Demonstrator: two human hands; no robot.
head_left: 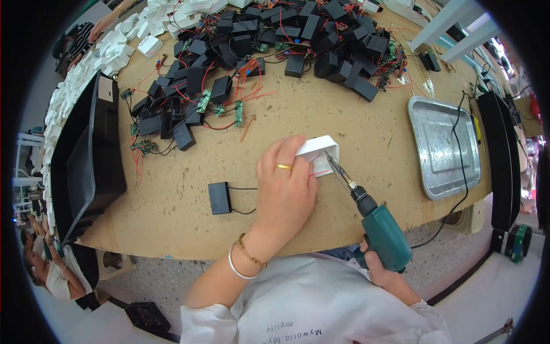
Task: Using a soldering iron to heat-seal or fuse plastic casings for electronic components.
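Our left hand point(286, 180) grips the white plastic open-sided box point(327, 143), fingers close together, the box just beyond and right of them. We're further off with the right hand point(379, 268), fingers curled round a green pistol-shaped soldering iron point(386, 234). Its long axis slants up-left, tip at the box's opening; whether they touch, we can't tell!

Small dark lettering point(293, 332) stands on the front of the person's white shirt point(344, 298).

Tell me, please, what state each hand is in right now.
Left hand: closed, holding the white casing.
Right hand: closed, holding the green soldering gun.
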